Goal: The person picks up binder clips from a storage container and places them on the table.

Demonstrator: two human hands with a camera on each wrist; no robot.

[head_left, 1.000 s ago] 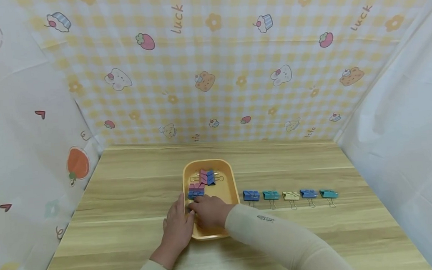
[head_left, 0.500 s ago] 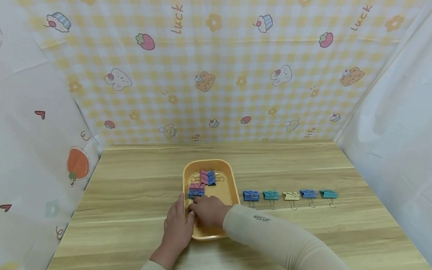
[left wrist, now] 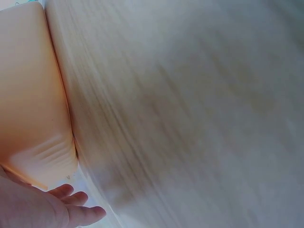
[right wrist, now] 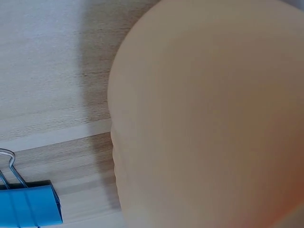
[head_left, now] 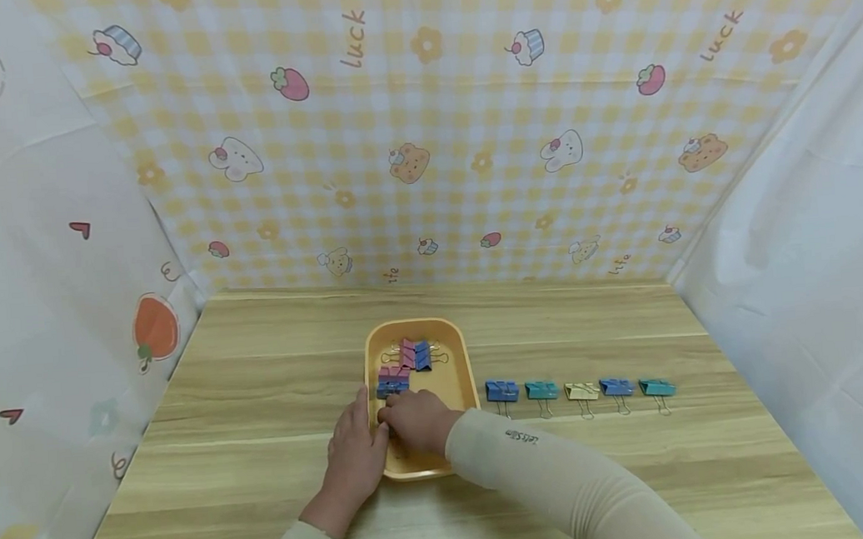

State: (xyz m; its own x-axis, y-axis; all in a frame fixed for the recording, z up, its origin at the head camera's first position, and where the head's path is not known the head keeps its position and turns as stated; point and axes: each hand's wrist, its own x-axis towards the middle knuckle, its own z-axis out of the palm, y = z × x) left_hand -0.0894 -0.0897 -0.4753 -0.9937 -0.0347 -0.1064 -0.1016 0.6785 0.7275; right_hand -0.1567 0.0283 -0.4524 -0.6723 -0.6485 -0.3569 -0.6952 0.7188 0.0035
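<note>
A yellow-orange tray (head_left: 473, 383) sits mid-table. My left hand (head_left: 354, 454) lies along its left wall, fingers straight, thumb at the rim; the left wrist view shows that hand's fingers (left wrist: 80, 213) extended beside the tray wall (left wrist: 33, 95). Inside the tray, at the lower left, my right hand (head_left: 415, 421) bends its fingers down round a dark binder clip (head_left: 391, 430), mostly hidden beneath them. Just beyond lie a blue binder clip (head_left: 392, 387) and a pink binder clip (head_left: 393, 373). Farther back, another pink clip (head_left: 407, 355) and blue clip (head_left: 422, 356) stand side by side.
Right of the tray, several binder clips form a row on the wooden table (head_left: 272, 347): a blue clip (head_left: 502, 391) nearest, then a teal clip (head_left: 541, 390), a yellow clip (head_left: 582, 391) and others. A checked cloth (head_left: 473, 216) hangs behind the table.
My right hand has shifted very slightly over the tray's lower left, and its sleeve has turned a little. The left hand keeps its place, and the clips on the table have not moved.
</note>
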